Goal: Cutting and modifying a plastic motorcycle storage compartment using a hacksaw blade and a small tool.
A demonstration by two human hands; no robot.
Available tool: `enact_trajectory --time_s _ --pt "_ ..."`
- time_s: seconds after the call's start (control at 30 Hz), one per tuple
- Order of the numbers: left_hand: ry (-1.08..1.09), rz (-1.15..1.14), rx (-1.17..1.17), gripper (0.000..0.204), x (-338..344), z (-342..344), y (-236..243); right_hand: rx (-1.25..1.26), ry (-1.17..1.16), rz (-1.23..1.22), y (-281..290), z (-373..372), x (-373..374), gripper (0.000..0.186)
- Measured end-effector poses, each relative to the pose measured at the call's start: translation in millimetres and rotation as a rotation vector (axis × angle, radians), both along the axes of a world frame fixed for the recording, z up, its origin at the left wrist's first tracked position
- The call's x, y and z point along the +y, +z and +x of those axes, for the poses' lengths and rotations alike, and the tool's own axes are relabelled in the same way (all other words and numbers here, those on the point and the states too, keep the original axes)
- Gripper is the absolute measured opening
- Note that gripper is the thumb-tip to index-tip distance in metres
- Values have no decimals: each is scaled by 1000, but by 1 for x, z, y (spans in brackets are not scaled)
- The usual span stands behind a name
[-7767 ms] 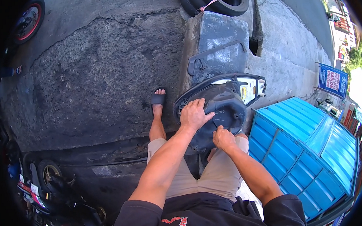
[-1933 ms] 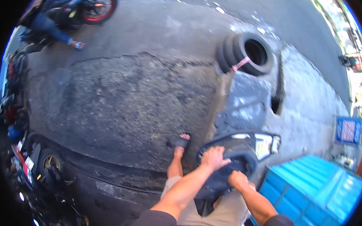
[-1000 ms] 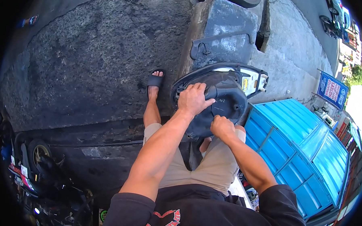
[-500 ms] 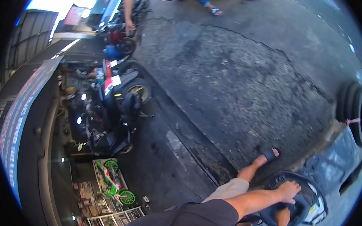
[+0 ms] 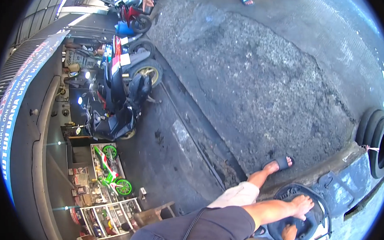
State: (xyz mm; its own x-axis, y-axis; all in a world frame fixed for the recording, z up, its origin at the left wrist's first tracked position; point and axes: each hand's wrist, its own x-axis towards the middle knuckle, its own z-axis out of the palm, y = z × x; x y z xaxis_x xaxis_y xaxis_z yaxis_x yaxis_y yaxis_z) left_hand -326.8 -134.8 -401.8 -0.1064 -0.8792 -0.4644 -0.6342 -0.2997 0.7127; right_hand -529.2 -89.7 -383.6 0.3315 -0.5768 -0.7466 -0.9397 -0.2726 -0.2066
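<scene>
Scooter panel (image 5: 300,214), dark and rounded, sits low at the bottom right of your view, resting in your lap beside the concrete curb (image 5: 345,186). Your left hand (image 5: 302,204) lies flat on top of it, fingers (image 5: 309,200) spread and pressing down, not curled around anything. Your right hand (image 5: 289,232) touches the panel's lower edge; whether those fingers grip it, you cannot tell. Your sandaled foot (image 5: 280,163) rests on the cracked asphalt (image 5: 263,82). Stacked tires (image 5: 375,142) stand just past the curb, and parked motorcycles (image 5: 122,93) line the shopfront far to your left.
</scene>
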Motion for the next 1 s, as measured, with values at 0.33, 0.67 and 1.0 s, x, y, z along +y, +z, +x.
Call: enact_trajectory --time_s 0.33,0.67,1.0 --pt "12 21 72 81 11 -7 6 -281 332 -9 15 -77 7 33" --pt "-25 33 29 86 17 5 2 -25 209 131 15 -21 3 32" --pt "-47 134 3 63 -28 62 53 207 -104 263 62 68 -28 28"
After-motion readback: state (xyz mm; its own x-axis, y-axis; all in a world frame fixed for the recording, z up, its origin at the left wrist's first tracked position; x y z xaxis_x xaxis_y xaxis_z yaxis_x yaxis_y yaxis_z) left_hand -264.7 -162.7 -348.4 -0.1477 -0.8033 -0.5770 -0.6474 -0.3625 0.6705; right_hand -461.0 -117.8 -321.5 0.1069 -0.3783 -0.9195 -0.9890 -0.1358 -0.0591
